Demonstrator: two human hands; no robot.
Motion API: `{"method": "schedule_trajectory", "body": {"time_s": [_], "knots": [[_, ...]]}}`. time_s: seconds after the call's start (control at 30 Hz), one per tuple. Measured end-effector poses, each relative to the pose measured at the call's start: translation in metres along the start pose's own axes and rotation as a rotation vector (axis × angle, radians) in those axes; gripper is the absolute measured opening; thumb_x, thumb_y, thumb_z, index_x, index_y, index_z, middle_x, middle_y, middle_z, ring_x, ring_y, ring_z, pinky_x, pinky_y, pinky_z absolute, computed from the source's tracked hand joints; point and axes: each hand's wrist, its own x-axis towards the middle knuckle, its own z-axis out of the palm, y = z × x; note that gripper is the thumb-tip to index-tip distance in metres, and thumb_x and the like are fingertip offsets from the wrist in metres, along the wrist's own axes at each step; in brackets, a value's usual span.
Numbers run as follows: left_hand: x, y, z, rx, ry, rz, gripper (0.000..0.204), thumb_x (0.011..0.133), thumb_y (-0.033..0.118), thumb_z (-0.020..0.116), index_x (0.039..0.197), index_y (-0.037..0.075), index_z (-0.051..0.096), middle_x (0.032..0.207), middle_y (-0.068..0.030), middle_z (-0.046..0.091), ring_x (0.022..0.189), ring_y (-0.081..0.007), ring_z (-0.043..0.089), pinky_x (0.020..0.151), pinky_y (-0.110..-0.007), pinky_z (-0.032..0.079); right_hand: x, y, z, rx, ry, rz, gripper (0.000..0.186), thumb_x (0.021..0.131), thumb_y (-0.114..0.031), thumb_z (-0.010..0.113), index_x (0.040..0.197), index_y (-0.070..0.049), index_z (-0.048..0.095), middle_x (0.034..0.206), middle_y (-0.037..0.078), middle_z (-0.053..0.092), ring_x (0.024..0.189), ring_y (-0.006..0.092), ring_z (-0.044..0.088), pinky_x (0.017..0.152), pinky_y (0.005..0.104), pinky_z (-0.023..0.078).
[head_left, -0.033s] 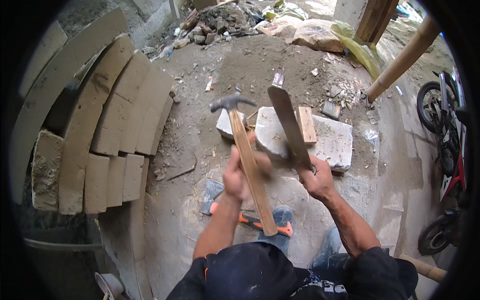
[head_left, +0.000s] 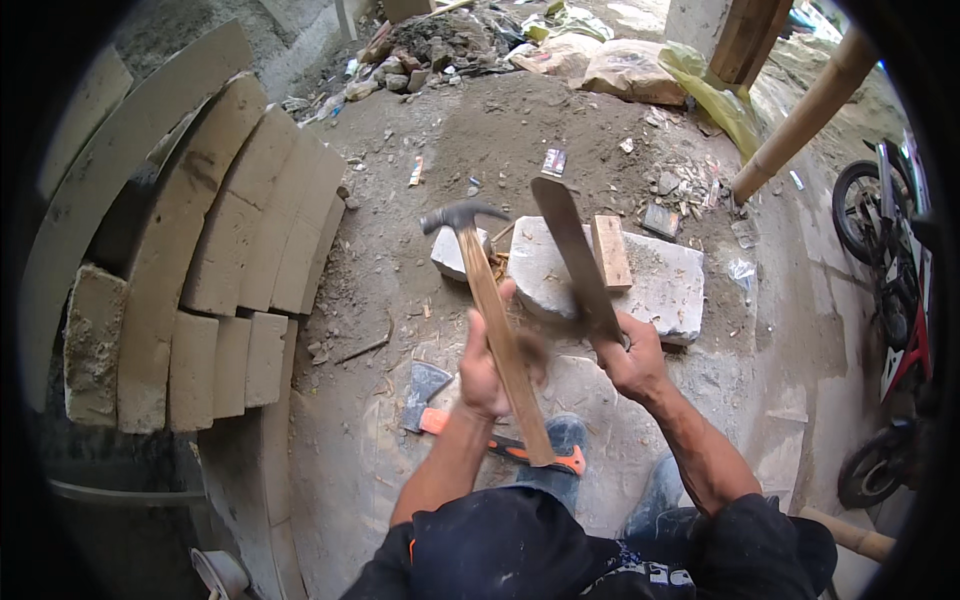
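now gripping a long, flat, dark metal blade [head_left: 577, 250] in the right hand [head_left: 635, 358], with fingers closed around its near end and its tip slanting away to the left, in front of a white, rough-edged block [head_left: 672, 285] with a short tan wooden piece [head_left: 612, 252] on it. holding the left hand [head_left: 482, 375] loosely open, with thumb apart, at the pale wooden handle of a dark steel claw hammer [head_left: 498, 325]; cannot tell, through the blur, about any grip on it. showing lower down, partly behind the left forearm [head_left: 440, 468], a grey-headed hatchet with an orange-and-black handle [head_left: 508, 449]
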Motion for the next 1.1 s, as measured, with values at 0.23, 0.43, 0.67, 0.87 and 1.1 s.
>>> {"method": "schedule_trajectory", "body": {"time_s": [0.23,0.43,0.67,0.87,1.1], "knots": [[0.011,-0.038,-0.052,0.175,0.378,-0.319,0.05,0.114,0.053,0.035,0.136,0.01,0.046,0.074,-0.0081,0.059,0.051,-0.0126,0.052,0.045,-0.031,0.047,0.006,0.021,0.002,-0.156,0.034,-0.133,0.016,0.093,-0.017,0.073,0.091,-0.001,0.07,0.067,0.017,0.064,0.061,0.0179,0.06,0.062,0.0366,0.051],[0.017,-0.053,-0.051,-0.056,0.397,-0.504,0.032,0.111,0.04,0.046,0.126,0.013,0.05,0.078,-0.0113,0.061,0.055,-0.0159,0.053,0.047,-0.031,0.047,0.008,0.047,-0.003,-0.378,0.047,-0.197,0.018,0.09,-0.021,0.072,0.089,-0.004,0.069,0.07,0.02,0.068,0.065,0.0387,0.069,0.063,0.045,0.053],[-0.042,-0.005,-0.031,-0.242,0.29,-0.532,0.032,0.105,0.019,0.052,0.137,0.015,0.048,0.096,-0.0121,0.059,0.067,-0.018,0.057,0.051,-0.03,0.049,-0.003,0.043,-0.009,-0.737,-0.141,-0.177,0.028,0.087,-0.03,0.073,0.094,-0.004,0.066,0.077,0.02,0.07,0.074,0.0408,0.071,0.071,0.052,0.057],[-0.063,0.018,-0.025,-0.13,0.309,-0.552,0.049,0.099,0.004,0.053,0.147,0.009,0.041,0.102,-0.0131,0.055,0.073,-0.0165,0.055,0.049,-0.029,0.048,-0.008,0.022,0.013,-0.835,-0.396,-0.19,0.032,0.085,-0.033,0.074,0.092,-0.004,0.064,0.08,0.018,0.07,0.079,0.0393,0.072,0.072,0.051,0.058],[-0.058,0.001,-0.004,0.102,0.341,-0.559,0.053,0.098,-0.002,0.056,0.145,0.013,0.038,0.091,-0.0059,0.054,0.067,-0.0131,0.055,0.046,-0.028,0.046,0.008,0.032,0.022,-0.794,-0.443,-0.154,0.026,0.085,-0.029,0.072,0.092,-0.005,0.063,0.078,0.018,0.07,0.073,0.0389,0.072,0.065,0.0508,0.058]]}}
